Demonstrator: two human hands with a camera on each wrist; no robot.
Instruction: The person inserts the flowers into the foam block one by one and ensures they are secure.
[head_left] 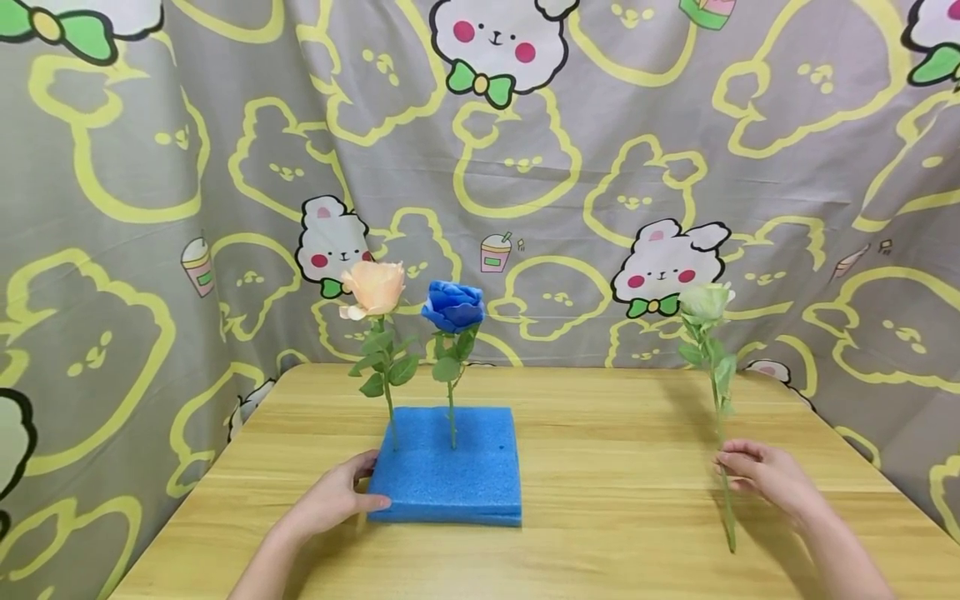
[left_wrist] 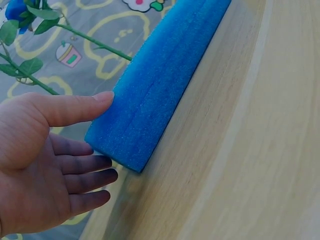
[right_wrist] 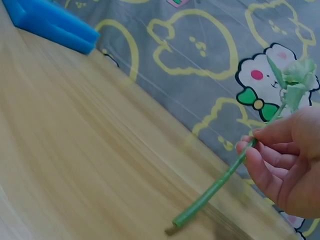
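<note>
A blue foam block (head_left: 450, 483) lies on the table, with a peach rose (head_left: 375, 292) and a blue rose (head_left: 453, 307) standing in it on their stems. At the block's left front corner is my left hand (head_left: 333, 497). Its thumb (left_wrist: 102, 97) touches the foam while the other fingers extend straight beside the corner. On the right, my right hand (head_left: 768, 477) pinches the stem of a pale green rose (head_left: 705, 304) between thumb and fingers. That rose is held nearly upright, bloom at the top, its cut stem end (right_wrist: 185, 217) pointing down over the table.
The wooden table (head_left: 600, 467) spreads around the block and between the hands. A small dark hole (head_left: 502, 447) shows in the foam's top, right of the blue rose. A patterned grey cloth (head_left: 540, 200) hangs behind the table and along its sides.
</note>
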